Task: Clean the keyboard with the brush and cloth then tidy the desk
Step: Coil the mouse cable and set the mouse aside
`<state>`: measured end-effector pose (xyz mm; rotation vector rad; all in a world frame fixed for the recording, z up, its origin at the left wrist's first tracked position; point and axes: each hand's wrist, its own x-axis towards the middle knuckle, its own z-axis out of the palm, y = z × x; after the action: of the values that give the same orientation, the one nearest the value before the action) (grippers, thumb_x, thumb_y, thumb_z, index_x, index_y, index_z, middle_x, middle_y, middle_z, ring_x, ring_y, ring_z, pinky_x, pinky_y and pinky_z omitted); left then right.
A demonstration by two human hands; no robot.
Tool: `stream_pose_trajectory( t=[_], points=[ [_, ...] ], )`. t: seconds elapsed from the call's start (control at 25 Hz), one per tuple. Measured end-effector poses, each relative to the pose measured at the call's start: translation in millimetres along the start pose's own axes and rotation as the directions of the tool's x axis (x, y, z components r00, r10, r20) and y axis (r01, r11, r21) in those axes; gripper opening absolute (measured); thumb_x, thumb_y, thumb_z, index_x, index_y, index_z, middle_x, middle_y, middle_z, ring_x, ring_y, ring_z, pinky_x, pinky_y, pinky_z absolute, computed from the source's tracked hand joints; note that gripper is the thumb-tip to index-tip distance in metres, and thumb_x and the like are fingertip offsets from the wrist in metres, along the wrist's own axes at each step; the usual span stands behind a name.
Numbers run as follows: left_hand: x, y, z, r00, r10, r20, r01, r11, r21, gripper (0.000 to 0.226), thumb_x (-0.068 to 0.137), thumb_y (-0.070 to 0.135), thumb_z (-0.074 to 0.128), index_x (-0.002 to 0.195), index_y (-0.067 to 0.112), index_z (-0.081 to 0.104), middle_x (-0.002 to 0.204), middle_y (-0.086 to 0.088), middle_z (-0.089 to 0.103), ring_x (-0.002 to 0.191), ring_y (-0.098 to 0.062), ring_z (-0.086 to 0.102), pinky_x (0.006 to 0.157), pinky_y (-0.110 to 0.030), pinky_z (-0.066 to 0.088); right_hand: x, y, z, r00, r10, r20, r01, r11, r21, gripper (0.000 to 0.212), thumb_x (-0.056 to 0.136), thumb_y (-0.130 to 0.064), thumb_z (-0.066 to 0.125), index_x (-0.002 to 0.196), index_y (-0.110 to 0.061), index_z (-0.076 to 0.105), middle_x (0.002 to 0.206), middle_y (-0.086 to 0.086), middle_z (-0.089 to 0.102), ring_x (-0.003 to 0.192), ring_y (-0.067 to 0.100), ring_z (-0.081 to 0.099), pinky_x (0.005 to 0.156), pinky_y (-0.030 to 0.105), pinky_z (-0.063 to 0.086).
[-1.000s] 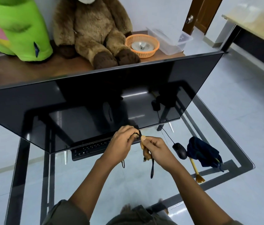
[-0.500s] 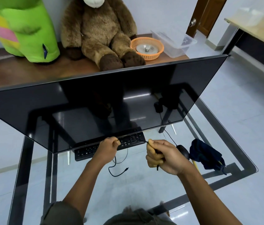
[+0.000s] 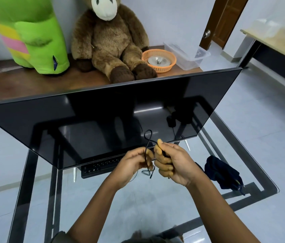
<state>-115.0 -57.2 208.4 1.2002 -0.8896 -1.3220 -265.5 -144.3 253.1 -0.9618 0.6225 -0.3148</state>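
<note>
A thin black cable [image 3: 148, 137] loops up between my hands above the glass desk [image 3: 155, 199]. My left hand [image 3: 134, 163] pinches one strand and my right hand [image 3: 171, 162] grips the other, the two hands almost touching. The cable's plug end dangles below them. The black keyboard [image 3: 101, 166] lies under the monitor's lower edge, partly hidden by my left hand. A dark blue cloth [image 3: 222, 172] sits bunched on the desk to the right, with the brush mostly hidden under it. The mouse is hidden behind my right hand.
A large black monitor [image 3: 103, 123] tilts over the desk's far half. Behind it a wooden table carries a green plush [image 3: 33, 41], a brown plush [image 3: 110, 46], an orange basket [image 3: 159, 58] and a clear plastic box [image 3: 189, 55].
My hands were apart half a second ago, stretching the cable. They have come together and risen, and the cable now forms a loop above them.
</note>
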Motion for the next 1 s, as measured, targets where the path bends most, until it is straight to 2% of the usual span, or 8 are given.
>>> stream_pose_trajectory(
  t=[0.12, 0.4, 0.52, 0.64, 0.72, 0.84, 0.92, 1.0],
  points=[
    [-4, 8, -2, 0.999, -0.039, 0.022, 0.042, 0.983, -0.176, 0.036, 0.097, 0.032, 0.041, 0.075, 0.007, 0.055, 0.066, -0.006, 0.042, 0.06, -0.02, 0.046, 0.066, -0.039, 0.049, 1, -1, -4, 0.999, -0.012, -0.052, 0.013, 1.0, 0.014, 0.038, 0.102, -0.036, 0.049, 0.071, -0.015, 0.051, 0.061, 0.002, 0.015, 0.046, 0.011, 0.015, 0.038, 0.021, 0.016],
    [3, -6, -20, 0.904, -0.042, -0.425, 0.096, 0.99, 0.106, 0.046, 0.102, 0.041, 0.047, 0.067, 0.014, 0.034, 0.058, 0.001, 0.026, 0.048, -0.013, 0.028, 0.043, -0.027, 0.027, -8, -7, -1, 0.997, 0.018, 0.072, -0.025, 0.995, 0.095, 0.038, 0.1, -0.032, 0.051, 0.066, -0.015, 0.048, 0.052, -0.003, 0.023, 0.046, 0.011, 0.017, 0.039, 0.023, 0.017],
    [1, -22, -25, 0.942, -0.039, -0.333, 0.184, 0.89, 0.417, 0.045, 0.101, 0.045, 0.045, 0.066, 0.017, 0.037, 0.055, 0.009, 0.028, 0.048, -0.009, 0.025, 0.048, -0.026, 0.023, -8, -18, 14, 0.974, -0.183, 0.134, 0.119, 0.915, 0.386, 0.03, 0.101, -0.027, 0.044, 0.077, -0.014, 0.055, 0.052, -0.006, 0.036, 0.048, 0.01, 0.032, 0.047, 0.023, 0.029],
    [-4, -16, -10, 0.986, -0.07, -0.151, 0.145, 0.807, 0.573, 0.047, 0.102, 0.043, 0.044, 0.061, 0.02, 0.039, 0.055, 0.01, 0.035, 0.053, -0.009, 0.03, 0.054, -0.026, 0.029, 7, -23, 23, 0.926, -0.372, -0.07, 0.353, 0.779, 0.518, 0.019, 0.102, -0.025, 0.044, 0.093, -0.015, 0.058, 0.064, -0.004, 0.045, 0.058, 0.011, 0.043, 0.057, 0.024, 0.039],
    [-9, -2, -3, 0.994, -0.083, -0.071, 0.109, 0.785, 0.609, 0.048, 0.102, 0.044, 0.045, 0.061, 0.02, 0.04, 0.058, 0.009, 0.035, 0.056, -0.011, 0.031, 0.055, -0.028, 0.029, 20, -21, 18, 0.881, -0.424, -0.21, 0.473, 0.803, 0.362, 0.017, 0.104, -0.025, 0.043, 0.097, -0.016, 0.056, 0.072, -0.001, 0.048, 0.065, 0.014, 0.048, 0.063, 0.027, 0.044],
    [-16, 26, 0, 0.999, -0.041, 0.021, 0.017, 0.745, 0.667, 0.05, 0.102, 0.044, 0.046, 0.061, 0.016, 0.037, 0.06, 0.003, 0.032, 0.057, -0.012, 0.028, 0.056, -0.03, 0.027, 35, -6, 8, 0.795, -0.55, -0.256, 0.503, 0.834, -0.228, 0.018, 0.107, -0.018, 0.041, 0.098, -0.011, 0.056, 0.073, 0.003, 0.053, 0.068, 0.018, 0.053, 0.066, 0.031, 0.046],
    [-22, 51, 1, 0.998, 0.028, 0.056, -0.059, 0.723, 0.688, 0.049, 0.101, 0.041, 0.05, 0.061, 0.014, 0.04, 0.057, 0.004, 0.032, 0.054, -0.01, 0.029, 0.053, -0.026, 0.028, 37, 7, 9, 0.824, -0.553, -0.118, 0.419, 0.738, -0.529, 0.02, 0.105, -0.015, 0.045, 0.09, -0.009, 0.057, 0.067, 0.004, 0.052, 0.062, 0.016, 0.05, 0.06, 0.03, 0.044],
    [-25, 74, 0, 0.994, 0.098, 0.046, -0.104, 0.753, 0.65, 0.046, 0.1, 0.034, 0.054, 0.057, 0.018, 0.047, 0.053, 0.007, 0.035, 0.051, -0.008, 0.032, 0.053, -0.021, 0.03, 32, 16, 14, 0.917, -0.399, -0.008, 0.323, 0.754, -0.572, 0.034, 0.105, -0.023, 0.046, 0.075, -0.008, 0.053, 0.06, 0.002, 0.045, 0.055, 0.014, 0.04, 0.052, 0.028, 0.035]
  ],
)
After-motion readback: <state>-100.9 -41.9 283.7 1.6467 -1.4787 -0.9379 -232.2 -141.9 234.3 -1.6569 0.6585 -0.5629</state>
